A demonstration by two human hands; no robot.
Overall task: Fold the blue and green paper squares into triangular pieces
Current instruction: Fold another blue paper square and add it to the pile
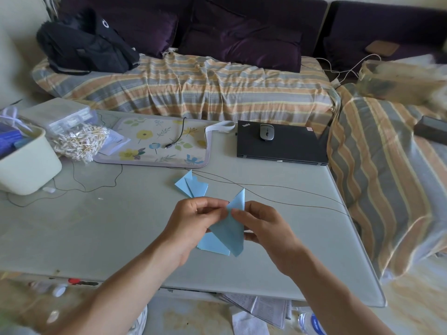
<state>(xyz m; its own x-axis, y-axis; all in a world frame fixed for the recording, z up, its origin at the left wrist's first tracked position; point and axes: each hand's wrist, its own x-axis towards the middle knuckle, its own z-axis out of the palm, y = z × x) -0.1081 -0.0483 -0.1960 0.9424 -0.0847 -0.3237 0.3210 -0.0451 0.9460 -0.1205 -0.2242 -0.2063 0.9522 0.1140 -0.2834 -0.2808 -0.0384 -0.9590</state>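
Blue folded paper (229, 228) pinched between both hands; left hand (191, 226), right hand (266, 228) above table (96, 226).

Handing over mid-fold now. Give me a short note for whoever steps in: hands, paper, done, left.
Left hand and right hand both pinch a partly folded light blue paper piece above the pale glass table.
A folded light blue paper piece lies farther back on the table: apparently done.
More light blue paper lies under the hands.
Left: finish this fold. No green paper in view.
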